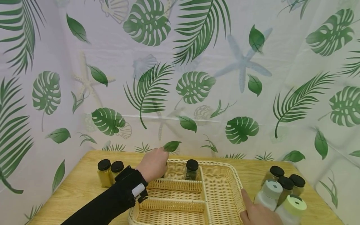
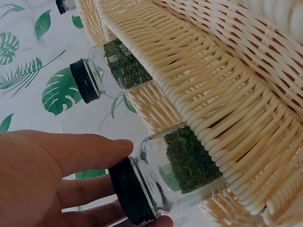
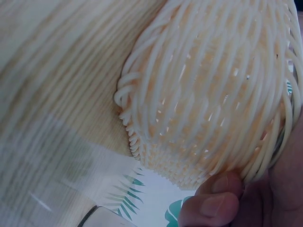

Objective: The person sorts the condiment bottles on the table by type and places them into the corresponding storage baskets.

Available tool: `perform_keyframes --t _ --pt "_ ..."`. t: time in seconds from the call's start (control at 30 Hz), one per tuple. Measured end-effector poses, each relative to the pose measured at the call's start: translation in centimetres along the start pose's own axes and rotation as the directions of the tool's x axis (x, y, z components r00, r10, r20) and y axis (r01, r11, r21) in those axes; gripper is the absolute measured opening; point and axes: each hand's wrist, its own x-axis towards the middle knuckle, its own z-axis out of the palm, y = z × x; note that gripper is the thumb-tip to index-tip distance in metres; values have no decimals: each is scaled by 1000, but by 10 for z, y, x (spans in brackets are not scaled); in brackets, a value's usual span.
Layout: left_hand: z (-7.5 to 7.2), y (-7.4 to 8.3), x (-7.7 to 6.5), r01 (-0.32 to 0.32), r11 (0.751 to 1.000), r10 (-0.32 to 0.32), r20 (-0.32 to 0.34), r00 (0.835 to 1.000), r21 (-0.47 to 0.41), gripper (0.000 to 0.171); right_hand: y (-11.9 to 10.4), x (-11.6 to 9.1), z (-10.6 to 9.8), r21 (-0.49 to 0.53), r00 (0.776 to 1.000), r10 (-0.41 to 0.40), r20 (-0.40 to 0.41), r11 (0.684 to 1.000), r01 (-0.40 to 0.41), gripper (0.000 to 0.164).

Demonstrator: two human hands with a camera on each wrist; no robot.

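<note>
My left hand (image 1: 154,164) reaches into the back left compartment of a wicker basket (image 1: 220,165). In the left wrist view, its thumb and fingers grip the black lid of a glass jar (image 2: 189,163) of green dried herb, whose base is hidden behind the woven divider. A second black-lidded herb jar (image 1: 192,170) stands in the same compartment, to the right of that hand. My right hand (image 1: 258,212) holds the basket's right side, fingers curled at the woven rim (image 3: 236,177) in the right wrist view.
Two black-lidded jars (image 1: 104,173) with yellowish contents stand on the wooden table (image 1: 76,190) left of the basket. Right of it are several dark-lidded jars (image 1: 297,184) and two white bottles, one with a pale cap (image 1: 272,189), one with a yellow-green cap (image 1: 294,204). A leaf-print cloth (image 1: 197,93) hangs behind.
</note>
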Motion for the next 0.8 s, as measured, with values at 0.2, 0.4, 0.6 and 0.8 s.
perform_keyframes --t 0.2,0.4,0.6,0.8 --pt "1 0 0 -17 1000 17 -15 1000 10 4 1 0 1 5 1000 -1 3 1000 1 70" --pt "2 1 0 -7 1000 8 -25 1000 13 10 3 0 2 20 1000 -9 -6 1000 9 69" --pt "-1 0 -2 4 1000 -4 -37 999 14 15 3 1 3 26 1000 -11 -6 1000 11 69" --pt "-5 -6 -6 1 1000 0 -106 994 12 13 4 1 3 31 1000 -16 -11 999 17 69"
